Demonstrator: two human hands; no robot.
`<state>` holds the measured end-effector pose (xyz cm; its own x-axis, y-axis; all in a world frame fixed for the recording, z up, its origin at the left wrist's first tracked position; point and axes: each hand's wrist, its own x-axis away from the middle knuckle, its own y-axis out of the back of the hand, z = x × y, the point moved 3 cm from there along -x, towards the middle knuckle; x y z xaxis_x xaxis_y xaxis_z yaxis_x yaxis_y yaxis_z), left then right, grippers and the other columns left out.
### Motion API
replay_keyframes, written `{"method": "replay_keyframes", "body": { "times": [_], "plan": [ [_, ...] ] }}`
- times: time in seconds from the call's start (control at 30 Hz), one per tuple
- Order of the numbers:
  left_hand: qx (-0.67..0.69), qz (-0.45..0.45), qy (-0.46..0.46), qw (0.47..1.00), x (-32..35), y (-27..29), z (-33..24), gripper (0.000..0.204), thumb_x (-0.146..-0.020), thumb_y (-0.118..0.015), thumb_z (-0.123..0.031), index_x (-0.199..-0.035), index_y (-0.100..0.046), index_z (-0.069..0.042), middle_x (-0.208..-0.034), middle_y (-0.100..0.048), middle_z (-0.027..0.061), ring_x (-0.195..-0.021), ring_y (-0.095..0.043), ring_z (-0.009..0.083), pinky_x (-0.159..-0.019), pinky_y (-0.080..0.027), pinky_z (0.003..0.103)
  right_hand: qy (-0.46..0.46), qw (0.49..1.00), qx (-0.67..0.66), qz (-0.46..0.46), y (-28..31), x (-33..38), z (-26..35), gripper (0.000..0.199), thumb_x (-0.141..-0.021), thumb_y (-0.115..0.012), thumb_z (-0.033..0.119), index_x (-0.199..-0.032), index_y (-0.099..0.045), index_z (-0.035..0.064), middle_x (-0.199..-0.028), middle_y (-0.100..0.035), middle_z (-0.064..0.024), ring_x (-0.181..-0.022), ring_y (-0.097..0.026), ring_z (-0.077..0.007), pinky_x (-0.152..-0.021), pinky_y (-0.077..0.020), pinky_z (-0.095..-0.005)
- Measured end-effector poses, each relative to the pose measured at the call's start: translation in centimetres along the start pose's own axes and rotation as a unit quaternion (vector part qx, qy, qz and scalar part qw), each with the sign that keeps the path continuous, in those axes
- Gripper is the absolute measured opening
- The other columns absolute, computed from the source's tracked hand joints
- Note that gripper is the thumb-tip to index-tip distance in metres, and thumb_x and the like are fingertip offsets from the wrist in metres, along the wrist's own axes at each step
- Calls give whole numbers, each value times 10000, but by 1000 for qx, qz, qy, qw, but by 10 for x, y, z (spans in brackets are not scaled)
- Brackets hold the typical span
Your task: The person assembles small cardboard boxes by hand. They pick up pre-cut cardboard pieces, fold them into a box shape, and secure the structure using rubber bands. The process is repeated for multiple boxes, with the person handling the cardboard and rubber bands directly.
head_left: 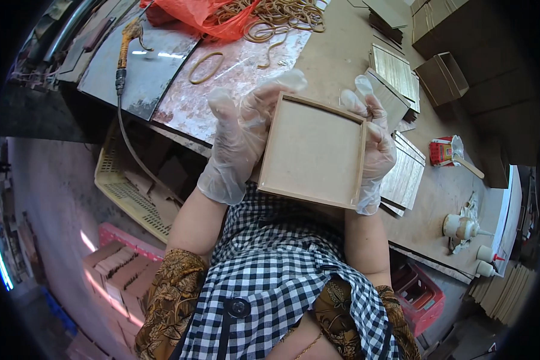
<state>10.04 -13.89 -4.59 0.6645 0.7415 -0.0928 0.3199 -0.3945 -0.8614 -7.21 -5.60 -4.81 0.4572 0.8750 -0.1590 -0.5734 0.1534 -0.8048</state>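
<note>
Since we've got the shallow wooden tray (312,153) up over the worktop (342,54), left hand (240,138) open behind it, right hand (375,144) pinching its rim, it seems light, stiff; edges look best for holding.

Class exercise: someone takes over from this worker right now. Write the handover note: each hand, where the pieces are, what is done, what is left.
Left hand: gloved, fingers spread, steadying the shallow wooden tray from its left edge.
Right hand: gloved, gripping the tray's right edge.
Tray: held up above the lap, open side to the camera, rim strips in place on all sides.
Done: several slatted panels stacked on the workbench.
Nearby: rubber bands, glue bottle.
Left: cannot tell from this view.
</note>
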Motion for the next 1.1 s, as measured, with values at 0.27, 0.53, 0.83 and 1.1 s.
{"method": "replay_keyframes", "body": {
  "times": [0.27, 0.53, 0.83, 1.1],
  "plan": [
    [-345, -81, -107, 929, 5, -2, -5, 447, -979, -595, -308, -1313, -539, -17, -1273, -566, 81, -1209, -524, 198, -1058, -410, 336, 50, 998, 21, -8, -24, -17, 22, 842, -961, -382, 674, -1402, -426, -42, -1424, -499, -182, -1321, -463, -287, -1158, -277, -447],
    [-365, -49, -161, 916, 26, -39, -16, 770, -1008, -438, -496, -1524, -248, 44, -1587, -283, 156, -1458, -278, 254, -1207, -175, 383, 89, 869, 469, 132, -45, 27, 27, 1063, -901, -196, 805, -1531, -220, -50, -1615, -198, -200, -1507, -164, -299, -1228, -94, -392],
    [-547, 133, -259, 785, 17, -27, -4, 566, -1049, -411, -245, -1529, -274, 23, -1602, -264, 163, -1489, -211, 280, -1208, -133, 382, 85, 820, 544, 157, -46, 36, 23, 892, -982, -256, 639, -1566, -91, -13, -1638, -81, -216, -1524, -66, -338, -1218, -80, -419],
    [-577, 83, -170, 794, 24, -43, -11, 580, -1056, -415, -276, -1531, -266, 23, -1588, -285, 153, -1477, -231, 258, -1208, -142, 373, 66, 819, 547, 157, -54, 36, 27, 829, -1022, -246, 578, -1559, -85, -33, -1640, -75, -211, -1526, -58, -324, -1218, -52, -407]
  ]
}}
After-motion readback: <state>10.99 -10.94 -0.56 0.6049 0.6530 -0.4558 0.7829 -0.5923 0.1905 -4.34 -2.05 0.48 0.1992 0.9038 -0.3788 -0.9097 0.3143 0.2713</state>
